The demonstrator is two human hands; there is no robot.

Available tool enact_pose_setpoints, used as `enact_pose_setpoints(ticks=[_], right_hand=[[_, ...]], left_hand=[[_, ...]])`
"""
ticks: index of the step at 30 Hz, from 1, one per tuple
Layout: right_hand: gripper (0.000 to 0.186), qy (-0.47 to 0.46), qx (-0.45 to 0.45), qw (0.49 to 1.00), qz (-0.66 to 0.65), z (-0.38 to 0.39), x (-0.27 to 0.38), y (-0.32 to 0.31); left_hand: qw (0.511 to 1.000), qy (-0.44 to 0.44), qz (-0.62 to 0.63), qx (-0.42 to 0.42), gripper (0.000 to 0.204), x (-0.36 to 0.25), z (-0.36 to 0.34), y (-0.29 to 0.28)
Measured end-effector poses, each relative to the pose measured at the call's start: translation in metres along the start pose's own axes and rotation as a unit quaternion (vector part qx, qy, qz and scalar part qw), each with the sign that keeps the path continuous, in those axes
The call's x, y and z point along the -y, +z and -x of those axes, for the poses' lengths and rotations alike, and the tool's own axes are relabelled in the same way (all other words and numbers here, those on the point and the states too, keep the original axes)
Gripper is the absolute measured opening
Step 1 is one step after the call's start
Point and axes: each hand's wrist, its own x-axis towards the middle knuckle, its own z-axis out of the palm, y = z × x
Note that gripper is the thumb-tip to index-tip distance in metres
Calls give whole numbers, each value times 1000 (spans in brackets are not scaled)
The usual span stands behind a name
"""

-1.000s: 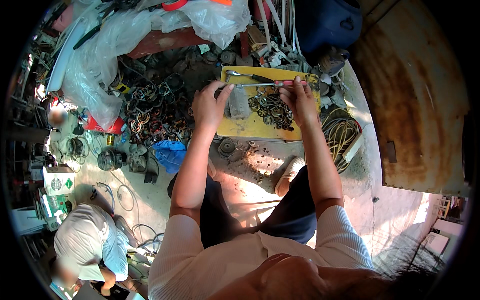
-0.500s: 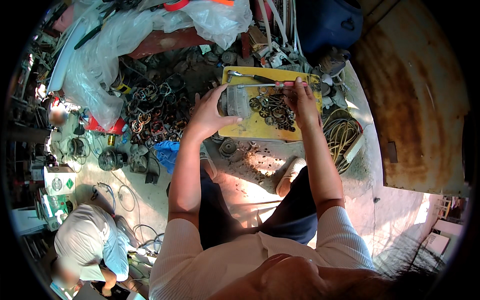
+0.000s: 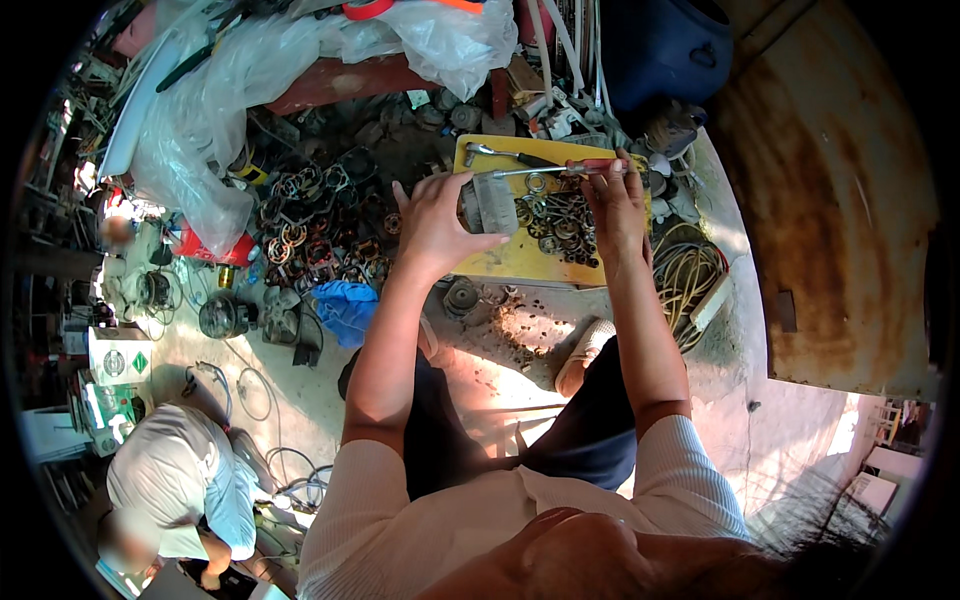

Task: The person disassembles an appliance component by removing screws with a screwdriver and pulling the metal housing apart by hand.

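My left hand (image 3: 437, 225) is wrapped round a grey metal motor housing (image 3: 494, 207), thumb low and fingers over the top, at the left side of a yellow board (image 3: 490, 262). In my right hand (image 3: 618, 208) is a screwdriver (image 3: 597, 166) with a red handle, pinched between thumb and fingers. Its long shaft lies level and points left, the tip meeting the upper part of the housing. Whether the tip sits in a screw is too small to tell. A ratchet wrench (image 3: 490, 151) lies just beyond the screwdriver. Several small metal rings and shafts (image 3: 562, 222) are heaped between my hands.
Copper-wound motor parts (image 3: 295, 235) are piled on the floor to the left, beside a blue cloth (image 3: 345, 310). Coiled cable (image 3: 688, 285) lies right of the board. A blue barrel (image 3: 665, 55) stands behind. Another person (image 3: 175, 480) bends down at the lower left.
The view has shifted slightly. My right hand has moved a little to the right along the screwdriver handle. My left hand keeps its hold on the housing.
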Motion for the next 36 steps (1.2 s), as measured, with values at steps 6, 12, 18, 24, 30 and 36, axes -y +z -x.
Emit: enact_pose_setpoints(ticks=[6, 12, 18, 24, 30, 36], right_hand=[[43, 17, -35, 999, -27, -4, 1, -3], [43, -9, -9, 999, -47, -7, -3, -7], [44, 9, -31, 999, -42, -2, 5, -1], [43, 2, -33, 999, -34, -1, 6, 0], [45, 14, -46, 999, -13, -2, 5, -3], [45, 27, -56, 998, -19, -3, 3, -2]], left_hand=[[1000, -11, 10, -6, 92, -7, 0, 0], [1000, -3, -1, -12, 88, -10, 0, -2], [1000, 9, -9, -22, 89, -6, 1, 0], [1000, 6, -14, -11, 91, -7, 0, 0], [1000, 5, -19, -4, 92, -8, -1, 1], [1000, 1, -21, 5, 92, -9, -1, -1]])
